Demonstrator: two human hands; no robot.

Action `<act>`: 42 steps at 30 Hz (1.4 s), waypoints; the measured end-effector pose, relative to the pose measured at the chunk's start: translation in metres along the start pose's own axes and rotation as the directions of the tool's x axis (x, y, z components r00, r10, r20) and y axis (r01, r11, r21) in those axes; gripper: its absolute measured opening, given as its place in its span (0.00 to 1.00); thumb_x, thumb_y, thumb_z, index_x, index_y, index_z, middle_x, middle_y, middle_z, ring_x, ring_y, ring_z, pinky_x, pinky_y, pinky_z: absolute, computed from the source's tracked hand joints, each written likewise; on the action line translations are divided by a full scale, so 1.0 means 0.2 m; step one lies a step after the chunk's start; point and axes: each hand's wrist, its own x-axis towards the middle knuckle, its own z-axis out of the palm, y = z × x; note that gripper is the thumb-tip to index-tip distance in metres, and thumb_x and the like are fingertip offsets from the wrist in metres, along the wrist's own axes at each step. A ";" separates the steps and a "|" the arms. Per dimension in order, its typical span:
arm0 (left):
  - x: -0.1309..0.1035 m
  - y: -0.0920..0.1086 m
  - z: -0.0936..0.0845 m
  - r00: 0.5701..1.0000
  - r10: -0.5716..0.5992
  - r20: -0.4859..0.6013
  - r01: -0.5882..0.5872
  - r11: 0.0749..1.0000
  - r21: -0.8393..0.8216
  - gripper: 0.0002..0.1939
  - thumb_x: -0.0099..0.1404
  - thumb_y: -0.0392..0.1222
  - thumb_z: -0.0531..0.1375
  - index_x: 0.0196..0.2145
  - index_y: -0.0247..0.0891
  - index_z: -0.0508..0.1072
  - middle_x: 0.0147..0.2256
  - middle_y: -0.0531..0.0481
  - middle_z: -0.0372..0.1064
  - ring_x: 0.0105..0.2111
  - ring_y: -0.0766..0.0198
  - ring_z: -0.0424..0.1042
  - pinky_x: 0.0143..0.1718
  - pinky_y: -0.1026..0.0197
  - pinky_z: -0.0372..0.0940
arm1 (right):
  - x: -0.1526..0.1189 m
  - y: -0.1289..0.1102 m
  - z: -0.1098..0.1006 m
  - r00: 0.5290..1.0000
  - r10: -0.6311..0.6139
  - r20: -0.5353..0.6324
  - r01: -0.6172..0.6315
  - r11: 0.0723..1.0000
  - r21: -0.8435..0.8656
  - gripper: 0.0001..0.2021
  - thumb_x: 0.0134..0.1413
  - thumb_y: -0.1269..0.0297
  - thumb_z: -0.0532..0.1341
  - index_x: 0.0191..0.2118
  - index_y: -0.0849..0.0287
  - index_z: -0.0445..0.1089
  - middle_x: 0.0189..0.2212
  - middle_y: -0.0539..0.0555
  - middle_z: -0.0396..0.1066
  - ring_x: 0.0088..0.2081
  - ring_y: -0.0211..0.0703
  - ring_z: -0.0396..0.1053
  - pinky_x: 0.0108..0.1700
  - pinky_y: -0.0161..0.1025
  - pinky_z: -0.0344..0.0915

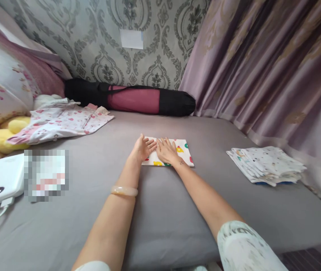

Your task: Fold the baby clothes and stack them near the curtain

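A folded white cloth (188,152) with red, yellow and green prints lies flat on the grey sheet (160,199), in the middle of the view. My right hand (166,150) rests palm down on it, fingers spread. At the cloth's left end is my left hand (144,148), turned on its side with the palm towards the right and the fingers stretched out. Nothing is held in either hand. Parts of the cloth are hidden under my hands.
To the right lies a stack of folded printed cloths (267,163). A heart-print garment (64,120), a yellow plush toy (5,133) and a white power bank (4,180) with a cable are on the left. Along the wall lies a black and maroon bag (134,99), beside purple curtains (228,64).
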 end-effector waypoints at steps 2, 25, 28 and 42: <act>0.00 0.00 -0.01 1.000 0.000 0.002 0.000 1.000 0.005 0.31 0.72 0.54 0.43 0.67 0.35 0.47 0.64 0.30 0.52 0.58 0.52 0.64 0.46 0.56 0.71 | 0.01 0.00 0.01 1.000 0.006 -0.006 -0.006 1.000 0.015 0.27 0.66 0.60 0.40 0.68 0.57 0.51 0.69 0.55 0.46 0.69 0.52 0.38 0.67 0.59 0.33; -0.01 0.00 -0.02 0.994 -0.081 0.078 0.082 0.997 -0.013 0.33 0.71 0.54 0.44 0.68 0.39 0.40 0.62 0.29 0.55 0.56 0.49 0.68 0.44 0.50 0.71 | -0.06 0.24 -0.06 0.990 0.136 -0.026 -0.136 0.991 0.013 0.29 0.66 0.60 0.37 0.68 0.67 0.48 0.70 0.59 0.42 0.70 0.46 0.36 0.68 0.46 0.35; -0.01 0.01 -0.02 0.987 -0.134 0.090 0.136 0.991 -0.018 0.30 0.72 0.52 0.44 0.66 0.39 0.43 0.59 0.28 0.58 0.53 0.48 0.70 0.41 0.49 0.72 | -0.08 0.29 -0.08 0.982 0.187 -0.023 -0.187 0.982 -0.002 0.30 0.66 0.60 0.38 0.69 0.68 0.47 0.70 0.60 0.41 0.70 0.48 0.36 0.68 0.48 0.34; -0.01 0.02 -0.04 0.988 -0.148 0.051 0.147 0.989 0.024 0.20 0.72 0.46 0.47 0.58 0.36 0.56 0.54 0.27 0.64 0.48 0.47 0.74 0.35 0.52 0.75 | -0.16 0.39 -0.10 0.987 0.156 0.029 -0.156 0.987 0.020 0.31 0.67 0.58 0.36 0.70 0.67 0.43 0.70 0.59 0.38 0.70 0.48 0.35 0.68 0.53 0.33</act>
